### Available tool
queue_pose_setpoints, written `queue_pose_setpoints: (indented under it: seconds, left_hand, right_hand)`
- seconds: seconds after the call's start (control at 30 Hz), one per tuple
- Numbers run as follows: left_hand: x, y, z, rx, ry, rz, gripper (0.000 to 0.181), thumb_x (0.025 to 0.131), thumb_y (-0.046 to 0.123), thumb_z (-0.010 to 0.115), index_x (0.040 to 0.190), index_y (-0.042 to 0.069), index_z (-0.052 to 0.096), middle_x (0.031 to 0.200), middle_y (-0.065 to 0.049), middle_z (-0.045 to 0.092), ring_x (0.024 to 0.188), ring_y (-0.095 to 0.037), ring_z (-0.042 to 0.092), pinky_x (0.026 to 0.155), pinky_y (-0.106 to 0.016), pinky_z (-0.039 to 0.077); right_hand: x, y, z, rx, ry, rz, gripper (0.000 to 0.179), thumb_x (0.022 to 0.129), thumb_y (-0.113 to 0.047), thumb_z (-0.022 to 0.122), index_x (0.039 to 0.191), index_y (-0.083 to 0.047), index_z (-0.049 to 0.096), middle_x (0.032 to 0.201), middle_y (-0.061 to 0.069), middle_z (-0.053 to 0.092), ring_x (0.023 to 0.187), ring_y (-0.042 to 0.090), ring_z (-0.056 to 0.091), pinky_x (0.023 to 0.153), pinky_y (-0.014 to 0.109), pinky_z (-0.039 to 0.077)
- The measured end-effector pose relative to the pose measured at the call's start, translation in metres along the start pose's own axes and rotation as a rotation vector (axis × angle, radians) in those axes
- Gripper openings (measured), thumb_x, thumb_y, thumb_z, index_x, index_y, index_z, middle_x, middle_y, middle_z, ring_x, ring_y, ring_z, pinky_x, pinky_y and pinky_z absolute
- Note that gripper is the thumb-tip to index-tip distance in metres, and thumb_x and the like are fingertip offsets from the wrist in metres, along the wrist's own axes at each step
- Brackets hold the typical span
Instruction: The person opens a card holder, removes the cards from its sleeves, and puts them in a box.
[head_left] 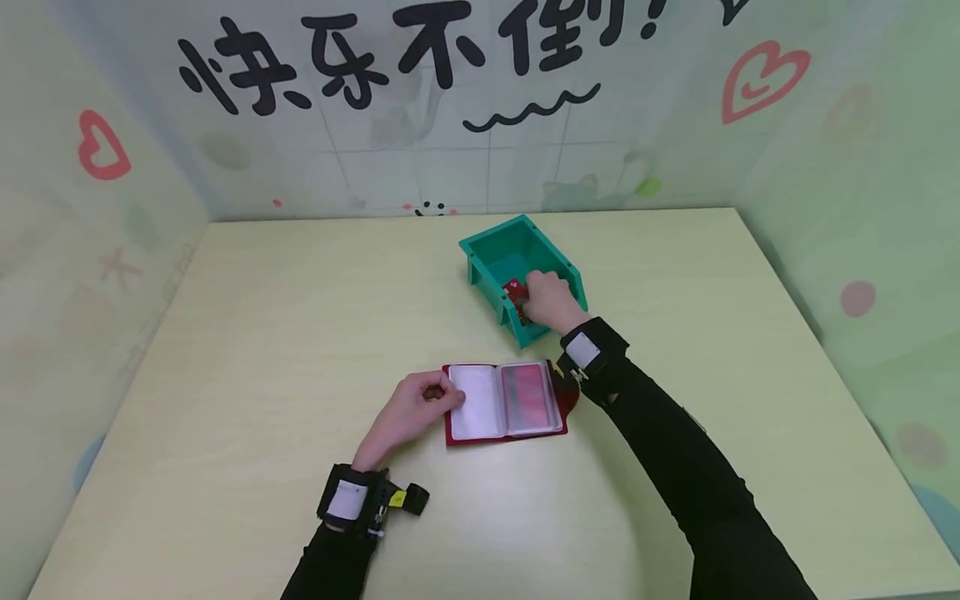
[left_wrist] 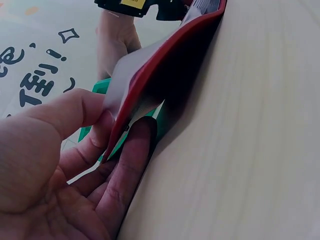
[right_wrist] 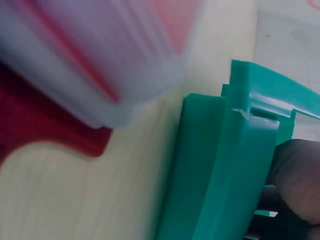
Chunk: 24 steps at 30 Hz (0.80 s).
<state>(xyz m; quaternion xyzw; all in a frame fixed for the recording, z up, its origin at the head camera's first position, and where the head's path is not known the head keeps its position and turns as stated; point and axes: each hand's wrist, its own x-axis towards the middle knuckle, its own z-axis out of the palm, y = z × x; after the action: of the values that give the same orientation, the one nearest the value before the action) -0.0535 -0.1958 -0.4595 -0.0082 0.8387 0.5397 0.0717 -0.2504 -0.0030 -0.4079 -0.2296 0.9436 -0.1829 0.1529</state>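
A small red card holder [head_left: 566, 425] lies spread out on the table, with a white page on the left and clear sleeves [head_left: 528, 398] on the right. My left hand [head_left: 416, 408] pinches its left cover edge between thumb and fingers; in the left wrist view that red cover [left_wrist: 145, 80] is lifted off the table. My right hand [head_left: 553, 302] reaches into a teal plastic bin [head_left: 487, 258] behind the holder, its fingers bent. Against those fingers is a red card [head_left: 514, 290] with light print. The bin wall hides the fingertips in the right wrist view, so their grip is unclear.
The pale wooden table [head_left: 300, 317] meets a printed wall panel [head_left: 450, 167] at the back, with more panels on both sides. My right wrist strap [head_left: 592, 354] is close above the holder's right end and the bin's near corner.
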Motion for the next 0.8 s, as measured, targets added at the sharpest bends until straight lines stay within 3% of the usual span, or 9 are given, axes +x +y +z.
queue_pose_setpoints:
  seconds: [0.13,0.2,0.27,0.33,0.43,0.5,0.53,0.63,0.8]
  left_hand:
    - [0.0,0.001,-0.001,0.002,0.004,-0.004,0.011,0.094,0.012,0.067,0.085,0.006,0.066,0.082,-0.003,0.061,0.079,-0.016,0.054,0.071,-0.022,0.041]
    - [0.0,0.0,-0.002,0.005,0.004,0.0,0.011,0.094,0.013,0.068,0.085,0.006,0.066,0.081,-0.003,0.061,0.078,-0.016,0.054,0.071,-0.021,0.041]
    - [0.0,-0.001,-0.002,0.006,0.004,0.004,0.012,0.094,0.014,0.068,0.086,0.006,0.067,0.081,-0.004,0.061,0.077,-0.016,0.054,0.07,-0.021,0.041]
    - [0.001,-0.001,-0.002,0.008,0.003,0.006,0.012,0.094,0.014,0.068,0.086,0.005,0.067,0.081,-0.004,0.061,0.077,-0.016,0.054,0.07,-0.021,0.041]
    - [0.001,0.0,-0.002,0.011,0.006,0.007,0.012,0.094,0.013,0.068,0.086,0.004,0.067,0.08,-0.005,0.062,0.075,-0.016,0.053,0.069,-0.021,0.04]
    - [0.001,0.0,-0.003,0.014,0.01,0.003,0.012,0.094,0.013,0.068,0.086,0.004,0.066,0.08,-0.005,0.061,0.075,-0.016,0.053,0.068,-0.021,0.04]
    - [0.001,0.0,-0.003,0.013,0.01,0.002,0.012,0.094,0.013,0.068,0.086,0.004,0.066,0.079,-0.005,0.061,0.074,-0.016,0.053,0.068,-0.021,0.04]
    - [0.0,0.0,-0.003,0.008,0.01,0.0,0.012,0.093,0.012,0.069,0.085,0.004,0.066,0.078,-0.004,0.061,0.074,-0.016,0.053,0.067,-0.021,0.04]
    - [0.001,0.001,-0.001,0.0,0.024,0.001,0.011,0.093,0.012,0.068,0.085,0.004,0.067,0.078,-0.003,0.061,0.072,-0.015,0.052,0.066,-0.02,0.039]
  right_hand:
    - [-0.012,-0.002,-0.001,-0.025,0.032,-0.068,0.023,0.097,-0.008,0.056,0.076,-0.005,0.048,0.07,0.005,0.042,0.067,0.022,0.052,0.056,0.026,0.04]
    - [-0.019,-0.002,-0.005,-0.019,0.003,-0.108,0.018,0.096,-0.006,0.056,0.079,-0.003,0.051,0.07,0.005,0.043,0.064,0.021,0.051,0.055,0.025,0.04]
    - [-0.028,0.0,-0.01,0.0,-0.053,-0.17,0.009,0.095,-0.004,0.053,0.093,0.0,0.061,0.071,0.006,0.046,0.059,0.018,0.047,0.052,0.024,0.037]
    - [-0.038,0.005,-0.016,0.018,-0.112,-0.255,0.025,0.093,-0.003,0.052,0.112,0.004,0.066,0.081,0.01,0.059,0.066,0.019,0.052,0.056,0.025,0.04]
    - [-0.049,0.013,-0.02,0.017,-0.154,-0.391,0.037,0.093,-0.005,0.057,0.127,0.006,0.064,0.109,0.02,0.071,0.089,0.027,0.066,0.074,0.034,0.056]
    - [-0.052,0.019,-0.014,0.005,-0.111,-0.469,0.033,0.093,-0.008,0.065,0.123,0.006,0.068,0.122,0.022,0.07,0.109,0.034,0.067,0.091,0.043,0.058]
    - [-0.051,0.022,-0.01,0.001,-0.074,-0.494,0.031,0.093,-0.009,0.068,0.121,0.005,0.069,0.12,0.022,0.071,0.111,0.036,0.068,0.095,0.047,0.056]
    - [-0.047,0.027,0.007,0.026,0.075,-0.536,0.03,0.09,-0.011,0.074,0.116,0.005,0.072,0.111,0.021,0.075,0.104,0.035,0.072,0.092,0.047,0.058]
    - [-0.041,0.029,0.026,0.103,0.244,-0.481,0.033,0.091,-0.016,0.074,0.118,0.003,0.072,0.109,0.02,0.076,0.099,0.032,0.073,0.089,0.043,0.059]
